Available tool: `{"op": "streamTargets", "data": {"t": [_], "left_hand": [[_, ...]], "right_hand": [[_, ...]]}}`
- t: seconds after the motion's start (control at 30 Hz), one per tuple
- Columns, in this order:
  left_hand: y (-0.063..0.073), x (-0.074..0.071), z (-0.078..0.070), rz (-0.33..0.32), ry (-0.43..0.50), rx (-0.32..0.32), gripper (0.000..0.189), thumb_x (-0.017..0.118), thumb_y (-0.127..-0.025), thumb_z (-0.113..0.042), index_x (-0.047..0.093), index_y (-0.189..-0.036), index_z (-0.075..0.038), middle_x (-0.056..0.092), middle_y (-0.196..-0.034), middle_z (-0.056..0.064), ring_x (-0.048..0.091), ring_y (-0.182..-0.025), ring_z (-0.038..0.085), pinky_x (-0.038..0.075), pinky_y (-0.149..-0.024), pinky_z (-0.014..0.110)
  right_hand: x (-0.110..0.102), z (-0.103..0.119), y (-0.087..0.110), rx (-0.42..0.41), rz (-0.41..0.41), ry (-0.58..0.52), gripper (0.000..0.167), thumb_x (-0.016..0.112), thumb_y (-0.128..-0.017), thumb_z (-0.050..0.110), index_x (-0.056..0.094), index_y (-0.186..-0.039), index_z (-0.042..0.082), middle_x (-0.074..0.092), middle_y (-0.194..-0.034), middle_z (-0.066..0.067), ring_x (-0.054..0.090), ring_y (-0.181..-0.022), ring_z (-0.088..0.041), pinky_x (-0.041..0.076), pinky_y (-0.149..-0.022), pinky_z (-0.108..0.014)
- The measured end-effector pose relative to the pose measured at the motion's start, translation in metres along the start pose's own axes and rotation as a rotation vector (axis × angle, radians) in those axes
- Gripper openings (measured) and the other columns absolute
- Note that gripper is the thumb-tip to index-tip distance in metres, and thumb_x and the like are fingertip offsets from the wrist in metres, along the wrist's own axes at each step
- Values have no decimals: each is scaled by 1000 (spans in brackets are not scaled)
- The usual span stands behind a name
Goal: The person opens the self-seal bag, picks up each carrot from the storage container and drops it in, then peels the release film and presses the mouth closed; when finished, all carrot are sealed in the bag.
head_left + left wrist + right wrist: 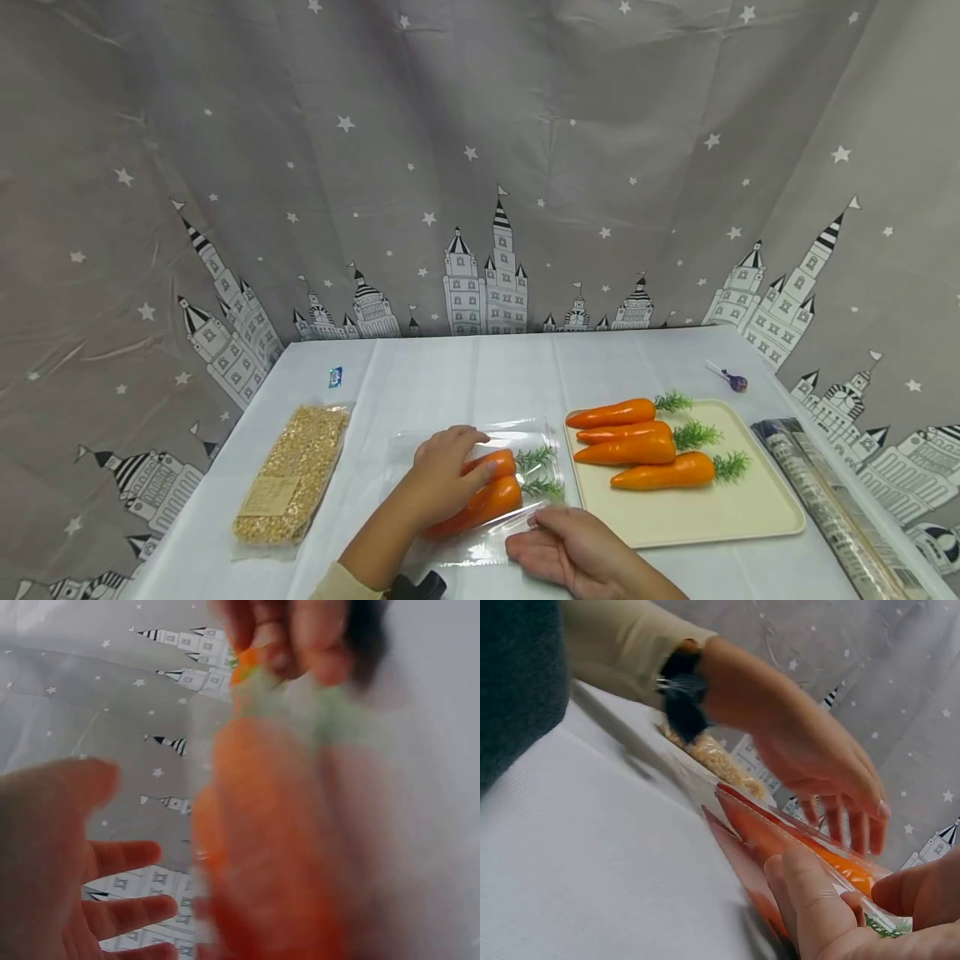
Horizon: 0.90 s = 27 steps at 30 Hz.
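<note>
Grey curtain [450, 150] printed with stars and castles hangs behind the white counter [435, 375], where I take the cream tray [705, 517] as my landmark. Four loose carrots [633, 450] lie on the tray, and just left of it sits a clear bag [483, 552] with two bagged carrots [501, 497], their green tops towards the tray. Through the wrist views I see the right hand [562, 546] pinching the bag's edge, thumb against fingers, near the tray's lower left corner. The left hand [442, 475] reaches over the bag, its fingers apart and gripping nothing; whether they touch the film I cannot tell. Well left of the tray lies a packet of corn [296, 467]; a plastic roll [832, 508] lies just right of the tray. I judge the step in hand to be settling carrots inside the bag. Next, I think, the pinched edge needs holding steady while the left fingers straighten the contents.
</note>
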<state>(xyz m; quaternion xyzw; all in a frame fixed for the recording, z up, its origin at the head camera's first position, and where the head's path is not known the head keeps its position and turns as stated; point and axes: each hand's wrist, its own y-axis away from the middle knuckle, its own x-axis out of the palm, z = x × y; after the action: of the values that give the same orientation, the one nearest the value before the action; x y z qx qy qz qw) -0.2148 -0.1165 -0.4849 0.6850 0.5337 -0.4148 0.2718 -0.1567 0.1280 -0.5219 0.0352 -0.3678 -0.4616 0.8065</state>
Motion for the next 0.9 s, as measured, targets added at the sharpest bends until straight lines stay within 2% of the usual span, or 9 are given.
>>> {"op": "streamTargets", "data": {"t": [0.07,0.17,0.3,0.4,0.47,0.63,0.9], "left_hand": [[-9,-8,1,1,11,-52,44,66,-99,-45,66,-135,-21,60,-146,9,53,-139,34,39,-116,64],[-25,-18,3,47,23,-127,43,68,-99,-42,66,-135,-20,61,-146,9,56,-137,33,44,-114,63],[-47,-23,12,160,55,-135,42,65,-100,-40,66,-136,-18,62,-144,11,57,-136,33,45,-113,62],[-62,-18,17,203,86,-112,39,64,-101,-38,67,-134,-18,64,-141,10,58,-134,33,45,-115,60],[-69,-13,18,208,98,-105,37,63,-101,-37,67,-134,-18,64,-141,10,58,-133,32,44,-116,58],[-77,-4,17,194,101,-123,37,62,-102,-35,67,-134,-17,64,-139,10,59,-131,31,44,-116,57],[-80,4,17,159,121,-188,30,65,-102,-32,69,-126,-14,69,-118,5,64,-107,23,53,-108,49]], "right_hand": [[1,-1,-1,-8,-22,4,30,48,-110,20,46,-127,-4,76,-113,-23,77,-105,-26,61,-91,-34],[3,-3,-1,-1,-46,3,30,47,-110,20,42,-129,-3,76,-114,-23,77,-107,-27,61,-93,-35],[4,-4,0,12,-60,3,30,47,-111,20,41,-130,-3,76,-115,-22,76,-108,-27,61,-94,-35],[4,-3,1,14,-63,14,31,46,-111,21,42,-131,-3,75,-117,-23,76,-108,-26,60,-94,-35],[3,-3,1,19,-60,14,31,45,-112,21,42,-131,-3,74,-119,-24,76,-110,-27,60,-95,-36],[2,-1,0,38,-50,1,32,43,-112,22,41,-133,-3,73,-123,-25,74,-114,-29,58,-98,-37],[2,-1,1,34,-44,4,31,44,-112,23,43,-131,-2,73,-123,-25,74,-113,-27,59,-97,-36]]}}
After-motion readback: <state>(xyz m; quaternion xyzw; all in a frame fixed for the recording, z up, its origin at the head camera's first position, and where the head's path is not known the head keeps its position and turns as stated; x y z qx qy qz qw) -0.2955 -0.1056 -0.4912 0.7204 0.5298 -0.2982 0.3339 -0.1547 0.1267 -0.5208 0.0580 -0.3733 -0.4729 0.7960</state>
